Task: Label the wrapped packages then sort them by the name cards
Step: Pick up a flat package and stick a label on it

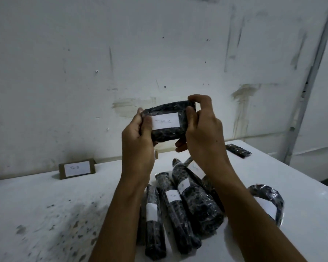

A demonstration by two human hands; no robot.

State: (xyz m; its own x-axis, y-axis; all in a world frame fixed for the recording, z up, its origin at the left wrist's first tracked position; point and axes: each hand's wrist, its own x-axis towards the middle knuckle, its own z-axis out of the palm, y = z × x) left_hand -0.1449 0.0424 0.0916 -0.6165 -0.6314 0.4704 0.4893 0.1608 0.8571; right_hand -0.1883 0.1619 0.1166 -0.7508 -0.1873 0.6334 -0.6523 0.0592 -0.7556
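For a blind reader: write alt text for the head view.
Both hands, left hand and right hand, hold up a black wrapped package with a handwritten white label. Below, more labelled packages lie piled on a white table; a name card stands at left.

The table (45,201) has a white top, speckled with dark chipped spots across its near left area. Behind it stands a white wall (121,53), marked with grey scuffs, small dark holes and a brownish smear just above the table's far edge. A pale vertical pipe (314,72) runs down the wall at the right, slightly tilted.
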